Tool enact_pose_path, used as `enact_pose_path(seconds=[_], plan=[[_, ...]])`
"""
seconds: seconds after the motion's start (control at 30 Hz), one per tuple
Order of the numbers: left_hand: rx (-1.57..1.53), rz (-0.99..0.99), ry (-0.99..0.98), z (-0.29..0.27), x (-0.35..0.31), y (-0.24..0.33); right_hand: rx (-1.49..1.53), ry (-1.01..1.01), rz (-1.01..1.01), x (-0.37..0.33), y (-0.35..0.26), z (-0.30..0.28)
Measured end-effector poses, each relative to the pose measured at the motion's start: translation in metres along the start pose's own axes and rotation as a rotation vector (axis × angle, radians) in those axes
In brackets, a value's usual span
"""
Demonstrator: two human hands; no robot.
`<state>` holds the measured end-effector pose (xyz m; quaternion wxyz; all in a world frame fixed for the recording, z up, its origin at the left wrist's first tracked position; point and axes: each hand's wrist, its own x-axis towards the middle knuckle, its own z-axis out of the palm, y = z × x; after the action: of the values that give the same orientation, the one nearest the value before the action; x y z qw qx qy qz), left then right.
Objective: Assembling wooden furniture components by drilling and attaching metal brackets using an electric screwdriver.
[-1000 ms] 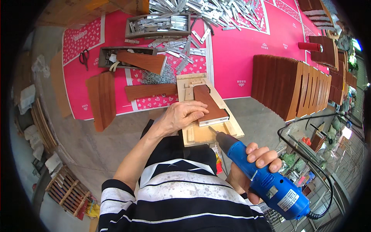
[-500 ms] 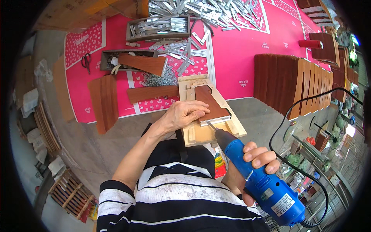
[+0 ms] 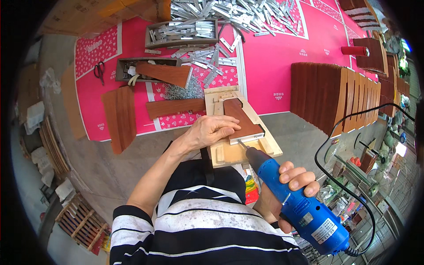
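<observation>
Brown panel: the brown panel (image 3: 236,117) lies in your pale wooden jig (image 3: 232,155), its white end facing you.
Left hand: your left hand (image 3: 212,131) is at the panel's eight o'clock, fingers lightly bent, resting on top and wrapped around nothing.
Right hand: between four and five o'clock, your right hand (image 3: 300,179) has its fingers curled closely around the blue power tool (image 3: 304,214).
Bit: the metal bit (image 3: 242,144) points at the white end (whether it goes in, I cannot tell).
Pink tabletop (image 3: 269,79): silver strips (image 3: 251,17) at twelve, small metal fasteners (image 3: 183,91) at ten.
</observation>
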<state>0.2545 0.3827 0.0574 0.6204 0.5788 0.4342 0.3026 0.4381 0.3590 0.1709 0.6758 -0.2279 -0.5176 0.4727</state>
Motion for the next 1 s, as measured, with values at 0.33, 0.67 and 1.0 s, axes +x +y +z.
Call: enact_pose_path(seconds=[0.33,0.67,1.0], plan=[[-0.019,-0.03,-0.029,-0.001,-0.001,0.001,-0.025,-0.033,-0.026,-0.004,0.002,-0.002],[0.095,0.266,-0.353,-0.017,-0.015,-0.025,-0.115,-0.155,0.013,-0.003,0.0,0.001],[0.336,0.334,0.114,0.017,-0.015,-0.015,-0.163,-0.098,-0.048,-0.005,0.002,0.002]])
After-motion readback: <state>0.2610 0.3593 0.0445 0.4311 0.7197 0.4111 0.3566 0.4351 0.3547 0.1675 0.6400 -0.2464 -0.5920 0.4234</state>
